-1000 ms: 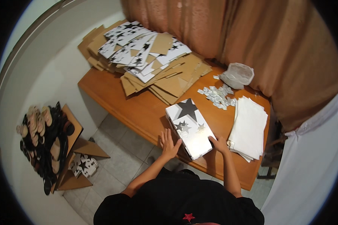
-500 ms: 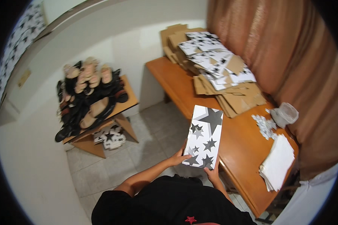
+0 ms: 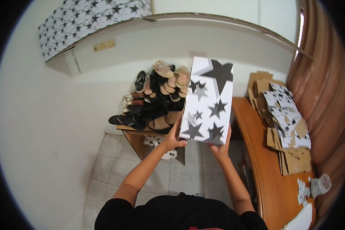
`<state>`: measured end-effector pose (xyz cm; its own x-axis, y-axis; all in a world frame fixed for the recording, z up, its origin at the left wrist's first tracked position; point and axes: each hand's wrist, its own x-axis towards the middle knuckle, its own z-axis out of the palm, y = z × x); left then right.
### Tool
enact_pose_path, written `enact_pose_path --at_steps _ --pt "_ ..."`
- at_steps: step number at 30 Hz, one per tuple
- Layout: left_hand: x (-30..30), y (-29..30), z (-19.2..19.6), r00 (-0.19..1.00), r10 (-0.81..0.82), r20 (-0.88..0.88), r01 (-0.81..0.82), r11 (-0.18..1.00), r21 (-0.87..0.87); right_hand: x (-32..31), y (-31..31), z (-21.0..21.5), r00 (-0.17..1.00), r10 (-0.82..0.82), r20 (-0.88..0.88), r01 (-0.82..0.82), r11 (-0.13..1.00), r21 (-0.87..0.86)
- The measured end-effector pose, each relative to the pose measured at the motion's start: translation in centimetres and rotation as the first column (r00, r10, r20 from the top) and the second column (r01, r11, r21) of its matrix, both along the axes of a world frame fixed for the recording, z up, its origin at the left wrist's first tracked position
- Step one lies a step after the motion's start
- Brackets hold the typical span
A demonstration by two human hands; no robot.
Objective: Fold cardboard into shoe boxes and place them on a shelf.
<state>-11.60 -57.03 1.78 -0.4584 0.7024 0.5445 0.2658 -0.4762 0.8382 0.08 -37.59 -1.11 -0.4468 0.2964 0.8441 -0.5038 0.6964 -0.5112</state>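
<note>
We look down from a single head-worn fisheye camera, close above our forearms, facing the tiled floor (image 3: 188, 172) and shoe rack (image 3: 142, 134), with the worktop (image 3: 264, 168) bending along the right rim.

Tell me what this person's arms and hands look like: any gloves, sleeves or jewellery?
Both hands are bare, with no gloves: the left hand and the right hand show no rings or wristbands that can be made out. The forearms are uncovered up to the elbows. A black short-sleeved shirt covers the shoulders and upper arms, with a small red mark at its lower edge.
</note>
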Motion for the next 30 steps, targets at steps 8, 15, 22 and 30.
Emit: enact_pose_path --at_steps 8,15,22,30 --pt "-9.5 -3.0 13.4 0.786 0.449 -0.425 -0.488 0.872 0.019 -13.7 -1.5 14.5 0.937 0.255 -0.237 -0.237 0.966 0.1" --pt "-18.1 -4.5 26.9 0.676 0.591 -0.44 -0.519 0.806 0.285 -22.1 -1.8 30.1 0.79 0.459 -0.407 -0.282 0.861 0.424" --pt "-23.9 -6.8 39.5 0.423 0.832 -0.358 -0.502 0.544 0.672 -30.0 -4.0 44.2 0.691 0.425 -0.585 -0.039 0.83 0.557" --pt "-29.0 -9.8 50.1 0.195 0.942 -0.273 -0.505 0.335 0.795 -36.9 -8.2 55.5 0.616 0.366 -0.697 0.077 0.853 0.516"
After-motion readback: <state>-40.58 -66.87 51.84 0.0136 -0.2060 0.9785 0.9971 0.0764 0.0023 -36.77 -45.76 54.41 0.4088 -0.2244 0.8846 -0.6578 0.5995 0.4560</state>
